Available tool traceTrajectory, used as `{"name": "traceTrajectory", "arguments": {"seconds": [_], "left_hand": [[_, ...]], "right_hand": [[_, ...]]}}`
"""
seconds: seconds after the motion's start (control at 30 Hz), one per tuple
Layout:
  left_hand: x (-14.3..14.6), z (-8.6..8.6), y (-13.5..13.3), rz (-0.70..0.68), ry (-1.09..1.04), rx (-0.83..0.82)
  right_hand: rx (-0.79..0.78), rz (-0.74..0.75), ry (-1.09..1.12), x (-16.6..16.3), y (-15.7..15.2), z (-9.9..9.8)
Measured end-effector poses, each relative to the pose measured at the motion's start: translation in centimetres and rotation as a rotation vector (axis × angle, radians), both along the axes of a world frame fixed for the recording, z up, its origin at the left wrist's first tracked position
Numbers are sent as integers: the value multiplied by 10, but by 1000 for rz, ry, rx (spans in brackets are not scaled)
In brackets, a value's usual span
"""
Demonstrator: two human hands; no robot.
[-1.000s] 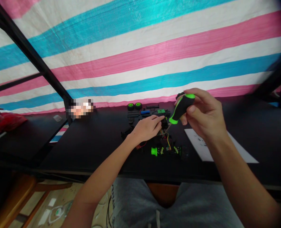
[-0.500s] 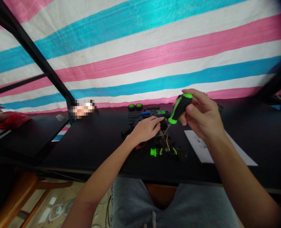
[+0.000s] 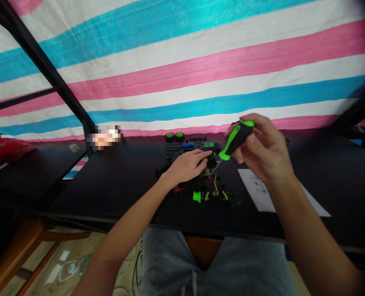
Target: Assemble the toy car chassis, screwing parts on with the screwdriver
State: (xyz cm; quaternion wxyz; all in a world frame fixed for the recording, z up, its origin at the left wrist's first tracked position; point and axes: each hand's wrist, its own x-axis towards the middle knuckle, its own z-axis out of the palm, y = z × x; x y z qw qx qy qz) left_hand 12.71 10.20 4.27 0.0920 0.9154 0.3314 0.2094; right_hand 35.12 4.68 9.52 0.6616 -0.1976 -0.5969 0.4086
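Observation:
My right hand [image 3: 264, 150] is wrapped round the black and green handle of a screwdriver [image 3: 234, 140], whose tip points down and left into a small black toy car chassis [image 3: 211, 181] with coloured wires and green hubs. My left hand [image 3: 187, 166] rests on the chassis from the left, fingers curled and pressing on its top. The chassis lies on a black table [image 3: 123, 185] in front of me.
Behind the chassis lie two green wheels [image 3: 174, 136], a blue cell [image 3: 187, 144] and small black parts. A white instruction sheet [image 3: 262, 191] lies to the right. A striped tarp hangs behind. Another person's hand and red cloth [image 3: 3, 149] are far left.
The view has shifted slightly. My right hand has turned a little on the screwdriver handle while the left hand stays on the chassis.

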Motion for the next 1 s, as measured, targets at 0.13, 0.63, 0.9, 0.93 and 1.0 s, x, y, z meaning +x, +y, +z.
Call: {"name": "traceTrajectory", "arguments": {"seconds": [0.13, 0.63, 0.9, 0.93, 1.0], "left_hand": [[0, -1, 0, 0, 19, 1], [0, 1, -1, 7, 27, 7], [0, 3, -1, 2, 31, -2], [0, 3, -1, 1, 36, -2], [0, 4, -1, -1, 40, 0]], "right_hand": [[34, -15, 26, -3, -2, 0], [17, -17, 2, -3, -1, -2], [25, -36, 13, -11, -1, -3], [27, -51, 9, -13, 0, -4], [29, -75, -8, -15, 0, -4]]}}
